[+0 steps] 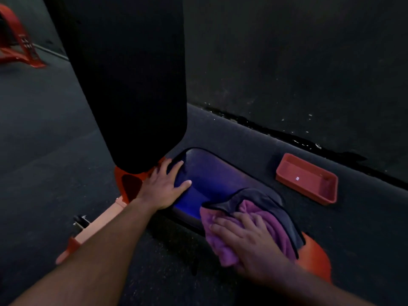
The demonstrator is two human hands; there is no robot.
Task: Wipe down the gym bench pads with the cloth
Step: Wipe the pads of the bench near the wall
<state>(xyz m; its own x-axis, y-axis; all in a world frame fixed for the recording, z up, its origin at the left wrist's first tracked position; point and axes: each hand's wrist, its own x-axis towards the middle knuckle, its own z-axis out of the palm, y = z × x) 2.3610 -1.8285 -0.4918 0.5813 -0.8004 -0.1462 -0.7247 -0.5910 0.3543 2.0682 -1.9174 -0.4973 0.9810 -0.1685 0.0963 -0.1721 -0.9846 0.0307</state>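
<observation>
The right hand presses the purple cloth onto the near end of the seat pad, fingers spread flat. The left hand rests open-fingered on the pad's far-left edge, below the raised back pad.

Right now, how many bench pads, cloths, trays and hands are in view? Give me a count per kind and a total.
Bench pads: 2, the upright back pad and the seat pad
Cloths: 1, the purple cloth
Trays: 1, the red tray
Hands: 2, the left hand and the right hand
Total: 6
</observation>
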